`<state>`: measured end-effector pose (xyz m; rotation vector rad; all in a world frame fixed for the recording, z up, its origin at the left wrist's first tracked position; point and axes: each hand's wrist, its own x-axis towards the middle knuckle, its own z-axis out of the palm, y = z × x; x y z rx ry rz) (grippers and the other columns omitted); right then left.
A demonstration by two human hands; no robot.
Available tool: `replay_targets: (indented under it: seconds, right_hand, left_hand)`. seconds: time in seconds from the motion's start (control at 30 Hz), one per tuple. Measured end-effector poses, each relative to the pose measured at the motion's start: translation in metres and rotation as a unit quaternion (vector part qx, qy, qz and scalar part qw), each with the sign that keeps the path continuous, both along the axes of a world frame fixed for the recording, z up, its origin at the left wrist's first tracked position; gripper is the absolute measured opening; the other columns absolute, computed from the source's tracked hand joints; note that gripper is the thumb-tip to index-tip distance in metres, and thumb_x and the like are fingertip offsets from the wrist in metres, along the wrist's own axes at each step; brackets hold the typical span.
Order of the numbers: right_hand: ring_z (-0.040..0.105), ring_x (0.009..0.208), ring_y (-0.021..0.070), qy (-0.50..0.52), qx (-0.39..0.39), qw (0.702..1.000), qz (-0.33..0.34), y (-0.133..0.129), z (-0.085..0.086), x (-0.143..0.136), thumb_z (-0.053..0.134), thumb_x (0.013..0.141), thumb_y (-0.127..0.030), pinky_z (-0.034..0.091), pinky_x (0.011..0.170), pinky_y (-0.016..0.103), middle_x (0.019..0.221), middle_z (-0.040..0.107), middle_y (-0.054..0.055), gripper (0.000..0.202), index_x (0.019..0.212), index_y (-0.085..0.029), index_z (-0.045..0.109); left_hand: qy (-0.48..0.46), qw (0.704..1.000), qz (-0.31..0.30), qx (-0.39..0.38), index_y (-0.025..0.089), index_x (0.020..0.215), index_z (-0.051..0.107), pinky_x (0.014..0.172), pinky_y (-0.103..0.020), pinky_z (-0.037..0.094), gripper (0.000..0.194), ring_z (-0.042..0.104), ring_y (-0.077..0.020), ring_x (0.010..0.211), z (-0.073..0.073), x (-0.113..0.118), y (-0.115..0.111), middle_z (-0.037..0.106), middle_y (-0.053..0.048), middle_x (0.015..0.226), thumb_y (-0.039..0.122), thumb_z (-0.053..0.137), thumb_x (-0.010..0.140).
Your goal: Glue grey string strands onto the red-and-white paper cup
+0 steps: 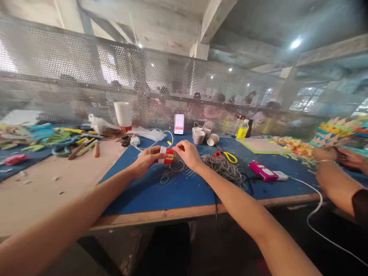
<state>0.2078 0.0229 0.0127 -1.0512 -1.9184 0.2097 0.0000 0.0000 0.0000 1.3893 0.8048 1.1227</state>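
Observation:
A red and white paper cup (169, 156) lies on its side in the grip of my left hand (146, 160), held just above the blue mat. Its end toward the right looks grey-brown, partly covered by my right hand (188, 153). The fingers of that hand are pinched together at this end; what is between them is too small to make out. Loose grey cord (225, 168) lies in a tangled heap right of the cup, with strands trailing beneath it. Scissors with red and yellow handles (230, 157) rest at the heap's far edge.
Behind stand grey-covered cups (198, 136), a phone (178, 124), a stack of white cups (122, 114) and a yellow-labelled bottle (242, 130). A magenta device (263, 171) with a cable lies right. Tools (83, 147) lie left. Another person's arm (333, 184) works at far right.

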Motion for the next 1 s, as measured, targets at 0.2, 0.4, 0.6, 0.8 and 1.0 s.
replay_targets:
  seconds: [0.2, 0.4, 0.6, 0.8, 1.0]
  right_hand:
    - [0.064, 0.08, 0.0157, -0.001, 0.006, 1.0, -0.003, -0.0004, -0.0002, 0.0007, 0.075, 0.094, -0.024, 0.047, 0.078, 0.026, 0.087, 0.07, 0.003, 0.016, 0.081, -0.018, 0.068]
    - [0.063, 0.078, 0.0149, 0.0, 0.005, 1.0, -0.006, -0.0011, 0.0001, 0.0004, 0.074, 0.094, -0.025, 0.047, 0.077, 0.026, 0.086, 0.069, 0.002, 0.017, 0.081, -0.019, 0.068]
    - [0.062, 0.078, 0.0151, 0.003, 0.001, 1.0, -0.005, -0.0024, 0.0006, 0.0002, 0.074, 0.095, -0.026, 0.047, 0.078, 0.026, 0.085, 0.069, 0.002, 0.018, 0.08, -0.019, 0.068]
    - [0.062, 0.078, 0.0155, 0.003, 0.005, 1.0, -0.007, -0.0015, -0.0002, -0.0002, 0.074, 0.095, -0.027, 0.047, 0.078, 0.027, 0.084, 0.069, 0.002, 0.018, 0.079, -0.019, 0.067]
    - [0.064, 0.079, 0.0165, 0.013, 0.009, 1.0, -0.014, -0.0012, -0.0021, -0.0001, 0.072, 0.096, -0.031, 0.047, 0.079, 0.027, 0.084, 0.069, 0.002, 0.021, 0.078, -0.021, 0.067]
  left_hand:
    - [0.005, 1.0, 0.01, 0.005, 0.018, 0.097, 0.08, 0.085, -0.035, 0.057, 0.026, 0.075, -0.0224, 0.086, 0.0032, 0.0029, -0.0022, 0.082, -0.007, 0.101, 0.03, 0.086, 0.075]
    - [-0.003, 1.0, 0.006, 0.003, 0.018, 0.097, 0.08, 0.083, -0.035, 0.058, 0.026, 0.075, -0.0221, 0.085, 0.004, 0.0038, -0.0028, 0.082, -0.007, 0.099, 0.03, 0.086, 0.074]
    - [-0.003, 1.0, 0.016, 0.001, 0.018, 0.093, 0.08, 0.08, -0.033, 0.057, 0.023, 0.075, -0.0221, 0.081, 0.0067, 0.0056, -0.0046, 0.082, -0.007, 0.094, 0.027, 0.086, 0.073]
    - [-0.003, 1.0, 0.018, 0.006, 0.018, 0.091, 0.08, 0.08, -0.034, 0.058, 0.022, 0.075, -0.0223, 0.08, 0.0077, 0.0065, -0.0061, 0.081, -0.007, 0.091, 0.027, 0.086, 0.071]
    - [0.005, 1.0, 0.021, 0.006, 0.019, 0.093, 0.081, 0.077, -0.033, 0.057, 0.025, 0.074, -0.022, 0.08, 0.008, 0.0062, -0.0066, 0.082, -0.007, 0.093, 0.029, 0.087, 0.07]
